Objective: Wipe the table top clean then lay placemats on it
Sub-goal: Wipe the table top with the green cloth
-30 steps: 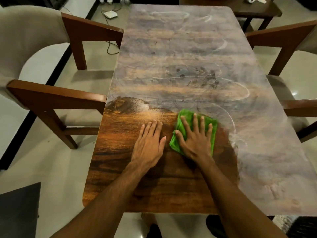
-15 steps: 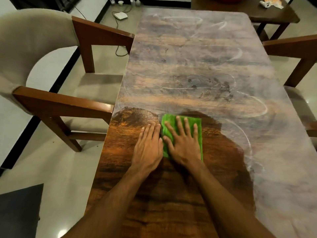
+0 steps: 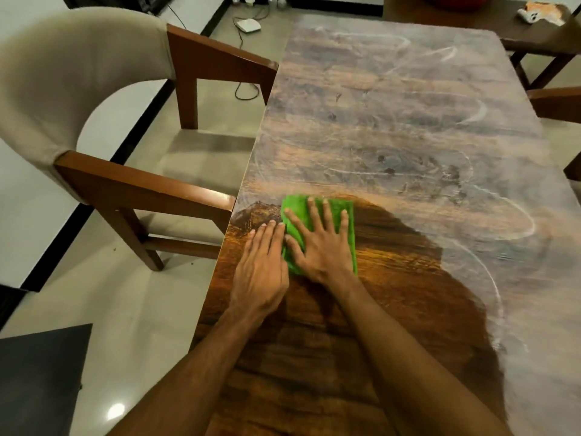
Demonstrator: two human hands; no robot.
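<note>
Green cloth [image 3: 317,212] lies flat under right hand [image 3: 323,247].

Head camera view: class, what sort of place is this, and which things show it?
Most likely a home dining room: a long wooden table, an upholstered armchair drawn up at its side, and a glossy tiled floor.

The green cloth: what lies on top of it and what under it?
The right hand lies flat on the green cloth, fingers spread. Under it is the table top; that patch is covered.
</note>
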